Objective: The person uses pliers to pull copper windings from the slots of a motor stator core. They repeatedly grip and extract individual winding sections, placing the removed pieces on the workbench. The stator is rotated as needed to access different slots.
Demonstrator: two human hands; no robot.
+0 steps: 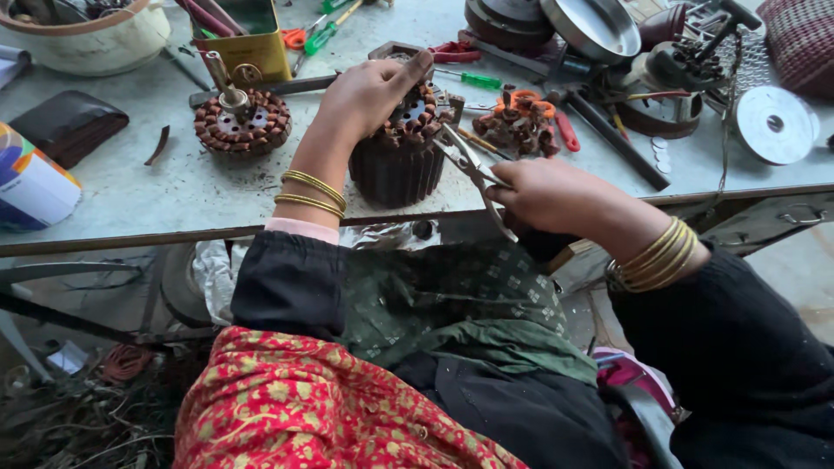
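Note:
My left hand (369, 94) rests on top of a dark ribbed motor stator (398, 165) with copper windings, which stands upright near the front edge of the grey worktable (174, 195). My right hand (547, 195) grips a pair of metal pliers (469, 161) whose tip points at the windings on the stator's right upper edge. Both wrists carry gold bangles.
A second wound stator with a shaft (241, 120) lies to the left. A yellow tin (239, 39), a white bowl (87, 35), a dark pouch (69, 124), screwdrivers (469, 80), orange-handled cutters (530, 108), metal discs (773, 124) and motor parts crowd the back.

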